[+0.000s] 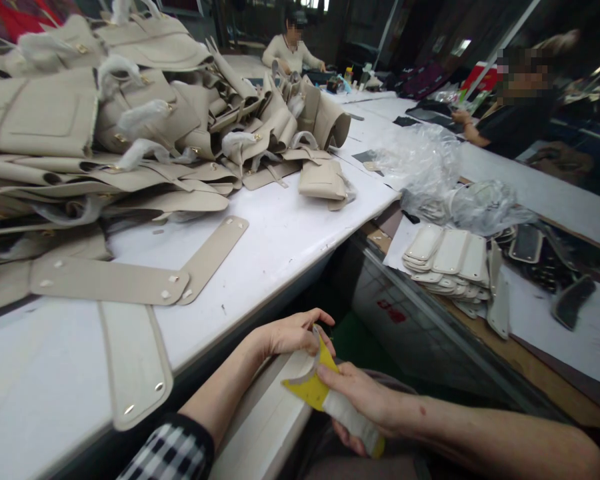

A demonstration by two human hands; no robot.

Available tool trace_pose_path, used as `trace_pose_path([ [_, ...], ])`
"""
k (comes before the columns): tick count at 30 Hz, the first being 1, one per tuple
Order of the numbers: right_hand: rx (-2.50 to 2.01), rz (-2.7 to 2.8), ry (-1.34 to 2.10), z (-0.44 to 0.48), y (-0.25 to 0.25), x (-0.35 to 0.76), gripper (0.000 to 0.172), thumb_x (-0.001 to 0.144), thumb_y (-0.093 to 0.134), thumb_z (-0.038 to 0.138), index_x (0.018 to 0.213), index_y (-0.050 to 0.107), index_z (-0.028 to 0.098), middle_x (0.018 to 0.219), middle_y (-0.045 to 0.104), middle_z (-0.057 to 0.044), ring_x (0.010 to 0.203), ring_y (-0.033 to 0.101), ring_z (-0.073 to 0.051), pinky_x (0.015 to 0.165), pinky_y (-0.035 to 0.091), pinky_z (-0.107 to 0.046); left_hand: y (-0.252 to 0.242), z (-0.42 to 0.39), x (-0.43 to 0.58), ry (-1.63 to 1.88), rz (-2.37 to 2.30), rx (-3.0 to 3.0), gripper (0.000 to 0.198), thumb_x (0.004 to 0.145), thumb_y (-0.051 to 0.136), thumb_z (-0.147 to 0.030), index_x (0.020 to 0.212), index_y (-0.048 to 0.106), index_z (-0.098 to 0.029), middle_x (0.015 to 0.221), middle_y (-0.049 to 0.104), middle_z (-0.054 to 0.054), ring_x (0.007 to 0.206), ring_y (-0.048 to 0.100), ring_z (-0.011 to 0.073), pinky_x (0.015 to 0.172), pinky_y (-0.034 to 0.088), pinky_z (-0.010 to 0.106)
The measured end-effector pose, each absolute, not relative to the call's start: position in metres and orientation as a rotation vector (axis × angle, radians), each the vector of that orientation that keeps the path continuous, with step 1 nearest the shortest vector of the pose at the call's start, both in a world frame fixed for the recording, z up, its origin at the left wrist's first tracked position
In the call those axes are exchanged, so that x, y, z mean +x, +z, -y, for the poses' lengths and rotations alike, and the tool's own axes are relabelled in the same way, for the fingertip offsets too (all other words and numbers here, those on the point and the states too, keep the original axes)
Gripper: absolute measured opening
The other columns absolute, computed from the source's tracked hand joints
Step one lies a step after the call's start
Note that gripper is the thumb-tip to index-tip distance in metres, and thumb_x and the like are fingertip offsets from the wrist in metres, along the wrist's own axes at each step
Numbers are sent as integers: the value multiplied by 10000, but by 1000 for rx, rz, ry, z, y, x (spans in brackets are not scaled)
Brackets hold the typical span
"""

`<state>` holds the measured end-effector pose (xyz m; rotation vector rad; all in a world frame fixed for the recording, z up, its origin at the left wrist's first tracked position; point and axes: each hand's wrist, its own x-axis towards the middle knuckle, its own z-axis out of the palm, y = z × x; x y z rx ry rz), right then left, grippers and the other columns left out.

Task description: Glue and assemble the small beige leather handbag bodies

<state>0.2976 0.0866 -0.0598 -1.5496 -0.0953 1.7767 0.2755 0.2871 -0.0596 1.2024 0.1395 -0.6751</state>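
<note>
Low in the head view, my right hand (363, 400) is wrapped round the pale, wrapped handle of a yellow tool (307, 390) with a curved, forked end. My left hand (300, 337) is bent at the tool's upper edge, with a pale curved edge of material beside its thumb; what its fingers pinch is partly hidden. Under both hands lies a long pale board (270, 420). Left of my left arm, a cream strap piece (135, 360) with metal eyelets hangs over the table edge, near two beige strips (110, 279).
A large heap of beige bag parts (155, 127) covers the white table (280, 233) at left. Stacked cream pieces (447, 257), dark pieces (573, 300) and clear plastic (425, 160) lie at right. Two people (290, 50) sit farther back.
</note>
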Motion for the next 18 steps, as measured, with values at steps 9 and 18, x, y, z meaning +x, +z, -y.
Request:
trace_pose_path([
  [9, -1383, -55, 1821, -89, -60, 275, 579, 916, 337, 680, 853, 563, 151, 460, 555, -14, 304, 483, -132, 295, 389, -206, -56, -289, 246, -371, -277, 1193, 788, 504, 550, -67, 1273, 413, -171, 1269, 593, 117, 1027, 598, 227, 837, 468, 344],
  [18, -1648, 234, 923, -70, -51, 308, 543, 785, 604, 665, 877, 625, 130, 513, 455, 56, 430, 402, -74, 449, 333, -212, -44, -277, 194, -180, -546, 1661, 527, 918, 496, -528, 1344, 547, -222, 1420, 540, 42, 1312, 471, 237, 1152, 271, 355],
])
